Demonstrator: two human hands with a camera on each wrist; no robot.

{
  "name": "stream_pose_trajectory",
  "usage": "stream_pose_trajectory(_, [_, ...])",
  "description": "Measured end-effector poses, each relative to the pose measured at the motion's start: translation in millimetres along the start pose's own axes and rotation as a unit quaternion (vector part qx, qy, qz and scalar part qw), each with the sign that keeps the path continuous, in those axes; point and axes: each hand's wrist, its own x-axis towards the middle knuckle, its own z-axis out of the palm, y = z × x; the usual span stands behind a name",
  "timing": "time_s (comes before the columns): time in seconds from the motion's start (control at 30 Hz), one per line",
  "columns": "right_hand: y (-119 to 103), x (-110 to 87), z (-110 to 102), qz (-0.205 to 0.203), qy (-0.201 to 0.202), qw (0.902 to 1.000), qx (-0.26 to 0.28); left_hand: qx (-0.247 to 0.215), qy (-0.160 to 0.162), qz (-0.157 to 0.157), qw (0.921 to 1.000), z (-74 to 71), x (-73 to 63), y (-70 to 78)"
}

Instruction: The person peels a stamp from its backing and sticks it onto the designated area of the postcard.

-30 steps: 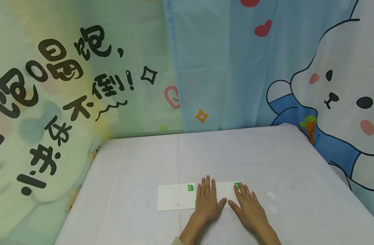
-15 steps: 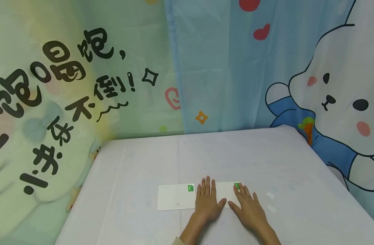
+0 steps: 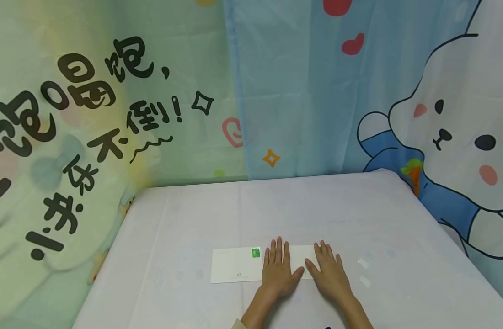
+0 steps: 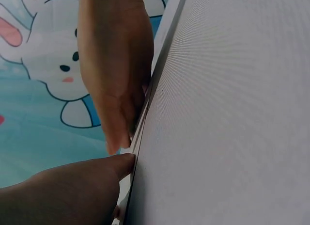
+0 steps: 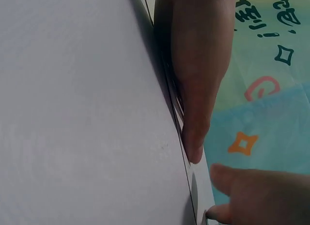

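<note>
Two white envelope-like paper pieces lie side by side on the white-covered table, each with a green stamp-like square near its top right corner. My left hand (image 3: pixel 278 270) lies flat with straight fingers over the place where the left piece (image 3: pixel 232 266) and the right piece (image 3: pixel 299 255) meet, hiding it. Over the right end of the right piece rests my right hand (image 3: pixel 330 278), fingers extended, mostly covering that piece's green square. The two thumbs point toward each other, a small gap apart. Both wrist views show the hands low against the table surface from the side.
Two small whitish translucent scraps (image 3: pixel 364 281) lie right of my right hand. The white table cover (image 3: pixel 185 219) reaches back to a printed curtain (image 3: pixel 292 91) with a cartoon bunny and lettering.
My right hand has shifted slightly left, and its fingers now cover more of the right piece's green square. The left hand and both paper pieces have stayed in place.
</note>
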Motion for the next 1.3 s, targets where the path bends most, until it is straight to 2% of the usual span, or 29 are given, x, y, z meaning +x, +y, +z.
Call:
stream_pose_trajectory(0.13, [5, -2.8, 10, -0.035, 0.035, 0.9975, -0.05, -0.005, 0.002, 0.001, 1.0, 1.1, -0.3, -0.2])
stream_pose_trajectory(0.23, [8, -4.8, 14, -0.047, 0.044, 0.9959, -0.064, -0.009, 0.002, 0.001, 1.0, 1.0, -1.8, -0.3])
stream_pose_trajectory(0.5, [5, -7.0, 15, -0.043, 0.058, 0.9951, -0.068, 0.003, 0.014, 0.004, 0.9999, -1.1, -2.3, -1.8])
stream_pose_trajectory(0.67, [3, -4.9, 15, -0.031, 0.044, 0.9942, -0.093, 0.006, 0.023, 0.001, 0.9997, -0.5, 0.7, -2.1])
stream_pose_trajectory(0.9, [0, -2.3, 15, -0.014, 0.022, 0.9946, -0.1, 0.004, 0.012, -0.004, 0.9999, 0.1, 4.3, -3.9])
stream_pose_trajectory(1.07, [0, -1.9, 14, -0.01, 0.024, 0.997, -0.073, -0.002, 0.004, -0.006, 1.0, -0.1, 3.0, -3.2])
stream_pose_trajectory(1.2, [3, -0.4, 14, -0.012, 0.035, 0.9993, -0.006, -0.017, -0.004, -0.008, 0.9998, -5.6, 1.7, -2.6])
stream_pose_trajectory(1.3, [2, 2.3, 7, 0.015, 0.031, 0.9981, 0.051, -0.044, -0.022, -0.004, 0.9988, -13.5, 3.1, -2.7])
